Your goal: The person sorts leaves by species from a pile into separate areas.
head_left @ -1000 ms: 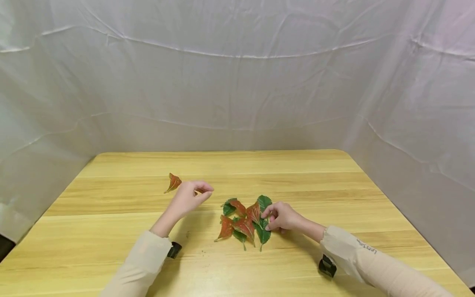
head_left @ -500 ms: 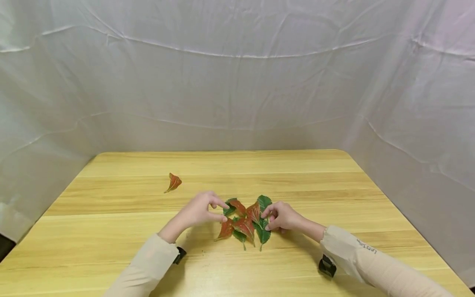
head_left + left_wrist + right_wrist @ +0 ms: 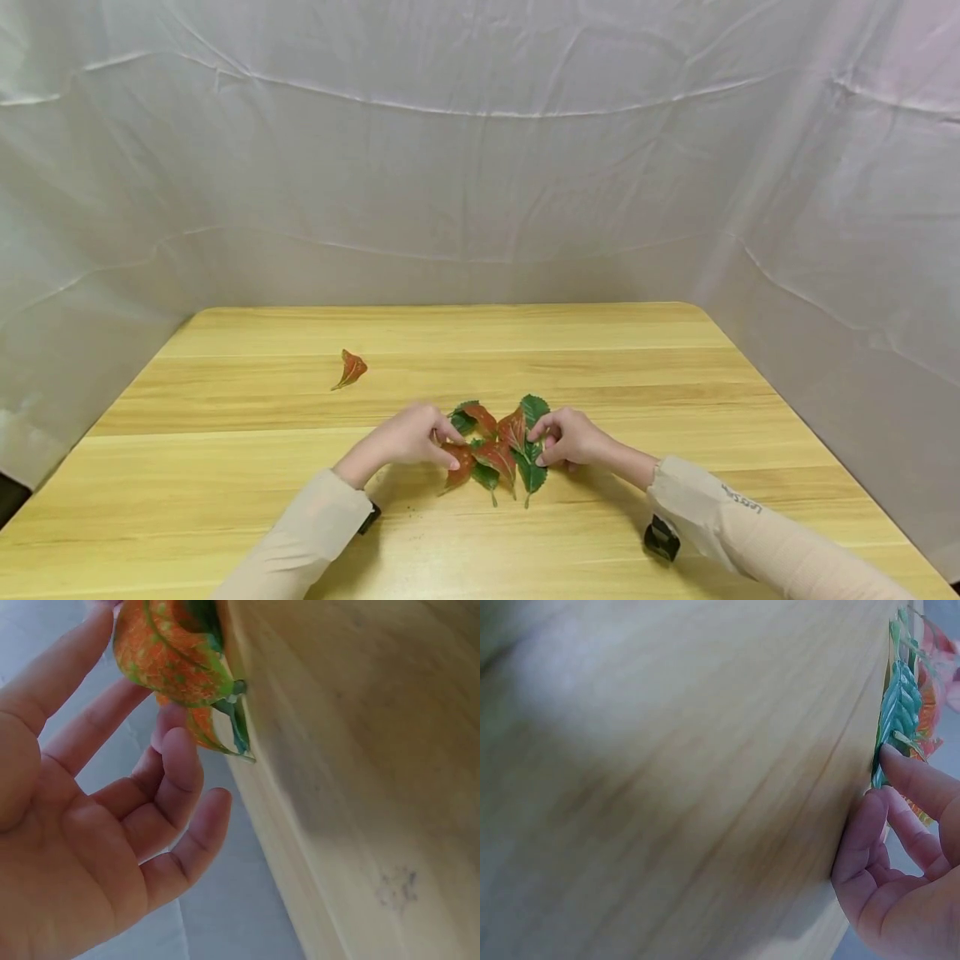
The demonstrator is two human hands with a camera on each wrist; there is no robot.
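Just left of the centre leaf (image 3: 495, 457), a red, pointed, seemingly artificial leaf with pale veins, your left hand (image 3: 412, 435) has come in from farther out and reached the matching left red leaf (image 3: 462, 475). That leaf's stem now sits a little nearer to you than half a second ago. For the work in hand, this probably means you are adjusting the group from both sides at once.

Your left thumb and forefinger stand narrowly apart with that leaf between them; how firmly they pinch, you cannot tell. Right of the centre leaf, your right hand (image 3: 572, 437), unmoved, holds the upper end of the toothed, glossy, oval green leaf (image 3: 533, 477) between thumb and finger.

Counting, you have five red leaves: the centre leaf, the left red leaf, two beyond the centre leaf, at far left (image 3: 483, 421) and far right (image 3: 512, 432), and one stray red leaf (image 3: 351, 368) well apart, beyond it to the left. You can make out at least four green ones: the held one, one beyond it (image 3: 533, 407), one far left of the centre leaf (image 3: 462, 423), and one partly under it (image 3: 486, 477). Overlaps may hide more.
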